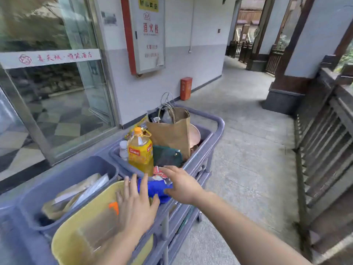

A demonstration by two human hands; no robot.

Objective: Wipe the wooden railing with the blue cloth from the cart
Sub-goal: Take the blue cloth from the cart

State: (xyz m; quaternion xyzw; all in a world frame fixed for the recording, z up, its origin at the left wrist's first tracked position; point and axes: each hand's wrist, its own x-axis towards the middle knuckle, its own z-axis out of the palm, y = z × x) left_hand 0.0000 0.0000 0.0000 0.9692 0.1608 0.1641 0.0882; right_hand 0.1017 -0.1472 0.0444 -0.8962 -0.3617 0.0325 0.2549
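Observation:
The blue cloth (153,189) lies bunched on the near end of the grey cart (219,123), between my two hands. My left hand (133,205) hovers over its left side with fingers spread. My right hand (182,185) rests at its right edge, thumb against the cloth and fingers spread above it; neither hand has closed on it. The dark wooden railing (324,134) runs along the right side of the walkway, apart from the cart.
On the cart stand a yellow oil bottle (140,150), a brown paper bag (172,131), a dark green pouch (167,155), a yellow bucket (80,232) and a grey bin with papers (63,190). Glass door and wall at left; tiled walkway between cart and railing.

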